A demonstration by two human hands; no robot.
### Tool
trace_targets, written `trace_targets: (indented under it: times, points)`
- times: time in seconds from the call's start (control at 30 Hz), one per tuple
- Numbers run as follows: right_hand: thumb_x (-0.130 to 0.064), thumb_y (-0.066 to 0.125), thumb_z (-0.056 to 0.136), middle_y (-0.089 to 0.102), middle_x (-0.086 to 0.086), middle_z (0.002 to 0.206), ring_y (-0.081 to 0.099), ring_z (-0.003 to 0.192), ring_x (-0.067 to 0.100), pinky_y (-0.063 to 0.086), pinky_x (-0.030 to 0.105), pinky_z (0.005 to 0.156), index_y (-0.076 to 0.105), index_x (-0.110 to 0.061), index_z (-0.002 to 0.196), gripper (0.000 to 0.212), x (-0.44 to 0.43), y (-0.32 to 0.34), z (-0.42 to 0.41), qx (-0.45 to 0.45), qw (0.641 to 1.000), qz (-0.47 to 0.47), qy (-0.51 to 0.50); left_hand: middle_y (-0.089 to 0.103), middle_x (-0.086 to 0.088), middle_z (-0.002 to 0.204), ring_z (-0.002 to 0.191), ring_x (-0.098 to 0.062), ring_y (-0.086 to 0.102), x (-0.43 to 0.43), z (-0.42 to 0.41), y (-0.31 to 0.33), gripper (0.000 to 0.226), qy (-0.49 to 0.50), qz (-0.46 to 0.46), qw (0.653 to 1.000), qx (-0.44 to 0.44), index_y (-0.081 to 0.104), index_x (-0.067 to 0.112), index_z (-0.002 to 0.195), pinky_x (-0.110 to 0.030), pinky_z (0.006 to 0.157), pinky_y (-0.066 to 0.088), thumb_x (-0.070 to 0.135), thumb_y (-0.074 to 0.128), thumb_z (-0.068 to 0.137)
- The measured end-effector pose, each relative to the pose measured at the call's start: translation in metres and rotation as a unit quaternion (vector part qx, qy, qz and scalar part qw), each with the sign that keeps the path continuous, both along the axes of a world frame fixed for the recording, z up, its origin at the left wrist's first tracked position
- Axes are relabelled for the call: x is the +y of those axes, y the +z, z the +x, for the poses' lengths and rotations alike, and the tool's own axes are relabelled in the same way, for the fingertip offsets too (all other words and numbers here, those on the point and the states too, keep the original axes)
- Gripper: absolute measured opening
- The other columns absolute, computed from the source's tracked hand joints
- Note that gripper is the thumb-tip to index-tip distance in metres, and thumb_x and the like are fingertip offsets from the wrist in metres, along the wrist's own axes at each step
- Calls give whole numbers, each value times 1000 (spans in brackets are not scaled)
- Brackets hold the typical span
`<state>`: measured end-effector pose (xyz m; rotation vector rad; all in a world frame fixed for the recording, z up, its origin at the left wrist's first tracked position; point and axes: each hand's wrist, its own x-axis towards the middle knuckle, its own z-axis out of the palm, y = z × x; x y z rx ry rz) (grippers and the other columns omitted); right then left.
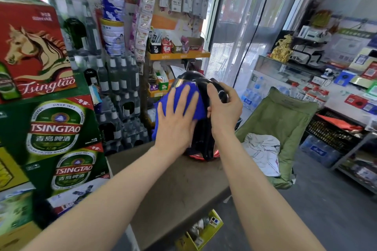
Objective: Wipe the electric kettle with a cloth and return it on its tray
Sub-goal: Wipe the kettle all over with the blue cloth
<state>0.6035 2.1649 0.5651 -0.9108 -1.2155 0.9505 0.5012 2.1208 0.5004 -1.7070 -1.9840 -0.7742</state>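
Observation:
A black electric kettle [201, 140] with a glossy lid and a red band at its foot stands at the far end of a brown table [179, 193]. My right hand [223, 108] is wrapped around the kettle's black handle near the top. My left hand [176, 118] lies flat with fingers spread on a blue cloth [193, 96], pressing it against the kettle's left side. The cloth hides most of that side. The kettle's tray is hidden beneath it, if it is there.
Stacked Tsingtao beer cartons [55, 128] rise close on the left. Bottle packs [120, 108] and a snack rack [177, 55] stand behind the table. A green folding chair [285, 120] holding a white cloth sits to the right. A yellow box [204, 232] is under the table edge.

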Motion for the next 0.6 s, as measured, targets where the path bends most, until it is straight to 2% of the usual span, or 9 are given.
trace_targets:
  times: [0.07,0.1,0.13,0.2,0.27,0.33,0.4,0.5,0.6]
  points:
    - [-34,81,86,75,2,93,67,70,23,61,35,62,75,-23,110,28,0,-5,2,0,1000,-13,9,17,-8,165,149,-36,19,13,-12,29,66,6,1,994,-109,19,19,156,-59,112,32,41,27,95]
    - [-30,80,88,73,0,87,62,61,19,56,30,54,75,-19,111,26,0,-7,3,-2,1000,-20,13,18,-8,164,148,-36,22,18,-17,38,66,4,-1,990,-141,20,19,156,-59,111,33,43,23,95]
    - [-29,80,89,72,-2,84,61,58,17,55,29,52,75,-19,111,24,0,-8,3,-1,1000,-22,14,18,-7,164,147,-37,22,21,-18,41,64,8,-2,989,-147,19,19,156,-59,111,33,42,25,97]
    - [-33,81,87,75,2,90,68,69,26,61,36,62,76,-26,104,19,3,-7,2,13,1000,-19,9,13,-7,166,149,-38,16,15,-7,31,63,39,2,995,-87,16,22,157,-62,111,30,34,37,98]
    - [-36,81,85,76,5,94,68,73,35,58,39,60,74,-33,97,13,9,-4,1,23,1000,-16,2,14,-10,165,150,-43,10,-2,16,6,69,48,7,999,13,17,21,156,-68,109,26,27,45,93]
    - [-40,81,83,74,1,90,61,64,29,53,37,57,75,-36,92,12,14,-2,2,33,999,-14,-1,16,-12,164,149,-47,7,-17,33,-23,73,19,-1,995,98,19,18,156,-75,106,20,22,44,87]
    - [-41,82,82,75,-1,89,59,62,26,54,38,59,76,-36,93,13,18,0,7,40,999,-4,13,14,-9,165,148,-46,5,-23,29,-37,76,-6,-7,989,150,19,19,156,-77,106,15,21,45,85]
    - [-26,79,91,72,6,85,51,45,19,45,26,44,74,-24,98,9,19,1,14,77,996,-18,39,19,-3,164,149,-39,10,-26,12,-27,76,-32,-3,984,175,26,24,155,-76,108,14,30,58,87]
    - [-21,78,92,69,14,86,48,43,18,42,24,42,74,-21,97,6,21,7,18,106,992,-29,56,26,0,163,150,-35,18,-19,6,6,64,-27,13,989,145,32,27,152,-72,108,20,37,51,91]
